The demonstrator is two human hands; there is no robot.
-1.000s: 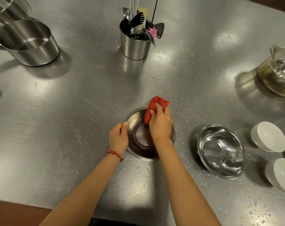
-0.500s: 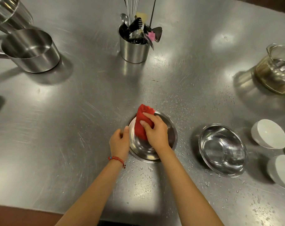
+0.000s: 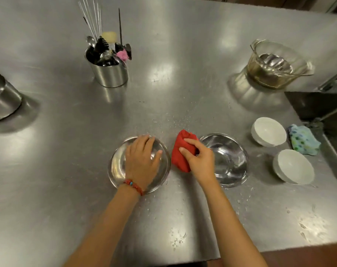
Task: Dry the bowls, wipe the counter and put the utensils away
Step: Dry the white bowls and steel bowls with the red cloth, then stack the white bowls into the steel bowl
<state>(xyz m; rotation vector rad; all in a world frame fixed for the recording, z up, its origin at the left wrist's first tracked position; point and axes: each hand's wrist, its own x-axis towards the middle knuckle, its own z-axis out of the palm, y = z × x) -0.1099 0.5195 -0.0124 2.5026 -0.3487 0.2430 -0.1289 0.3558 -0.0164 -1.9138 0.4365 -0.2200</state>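
Gripping the red cloth bunched in my right hand, I rest my left hand flat, fingers spread, in the left steel bowl on the wet steel bench; half a second ago the cloth was wiping inside that bowl

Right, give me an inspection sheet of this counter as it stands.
Surface: steel counter, water droplets near the front and middle.
Job's things: left steel bowl; right steel bowl; two white bowls; red cloth; utensil holder, full.
Clutter: glass jug; steel pot; spotted sponge cloth.
Hands: left hand rests flat in the left bowl; right hand grips the cloth between the steel bowls.
Cables: nothing seen.
Surroundings: sink at right.
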